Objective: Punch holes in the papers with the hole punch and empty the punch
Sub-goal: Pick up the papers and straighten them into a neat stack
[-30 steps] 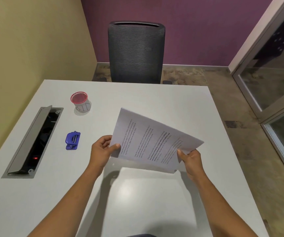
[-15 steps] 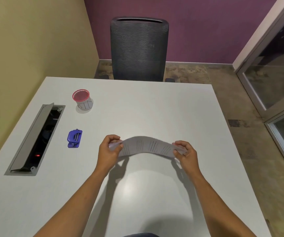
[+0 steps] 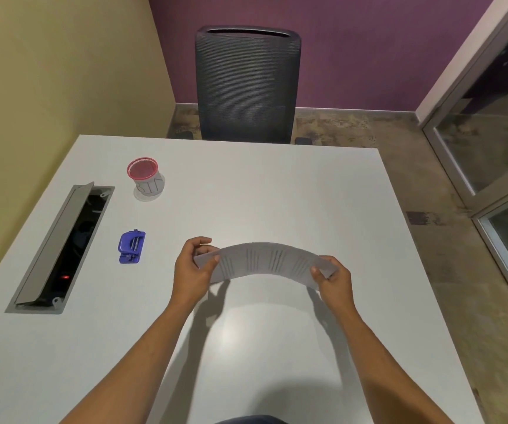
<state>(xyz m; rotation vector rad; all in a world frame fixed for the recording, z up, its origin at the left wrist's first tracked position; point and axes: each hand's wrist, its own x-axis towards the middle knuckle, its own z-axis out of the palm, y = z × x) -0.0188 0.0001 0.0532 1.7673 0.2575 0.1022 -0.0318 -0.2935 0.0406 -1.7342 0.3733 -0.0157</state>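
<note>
My left hand [image 3: 192,269] pinches the left edge of the papers [image 3: 265,261], thumb on top and fingers curled behind; my right hand [image 3: 335,276] clamps the right edge the same way. Between the two grips I see the sheets bowed upward in an arch, printed lines facing me, held just above the white table [image 3: 277,194], with their shadow falling on the surface below. I cannot tell how many sheets there are. Off to the left of my left hand the blue hole punch [image 3: 131,246] lies on the table, apart from it. Further back on that side stands a red mesh cup [image 3: 145,175] with a paper label. Along the table's left edge an open cable tray [image 3: 63,246] shows a small red light. A dark mesh chair [image 3: 246,84] sits at the far side.
</note>
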